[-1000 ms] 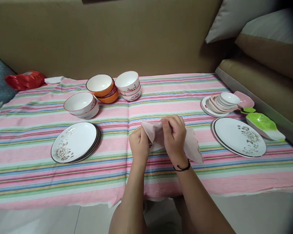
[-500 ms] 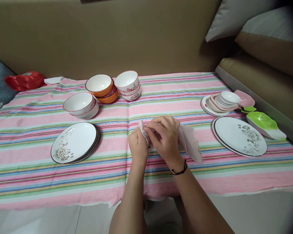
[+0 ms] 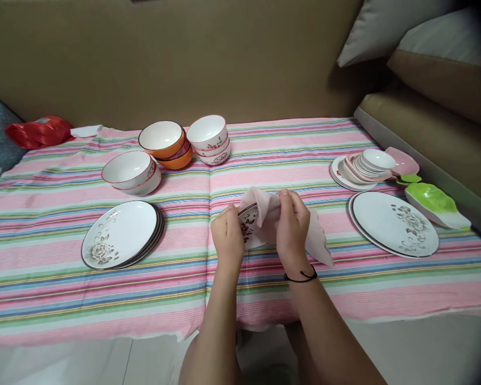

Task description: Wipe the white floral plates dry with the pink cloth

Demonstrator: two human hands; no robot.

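Near the front middle of the striped cloth, my left hand [image 3: 227,235] is closed on the left rim of a flower-patterned plate [image 3: 247,220], which is tilted up. A pale pink cloth [image 3: 260,206] drapes over the plate's far edge and covers most of it. My right hand [image 3: 292,227] pinches this cloth at the plate's right side, with a loose end of it hanging to the right. How much of the plate lies under the right fingers is hidden.
Stacked oval plates [image 3: 122,235] lie at left, and two more oval plates [image 3: 396,224] at right. Behind stand bowl stacks [image 3: 162,138]. Small dishes [image 3: 371,168] and a green leaf-shaped dish [image 3: 433,200] sit at far right. A red packet [image 3: 40,132] is at back left.
My right hand has moved right and away from my left hand, drawing the cloth along the rim. The patterned plate face now shows between my hands.
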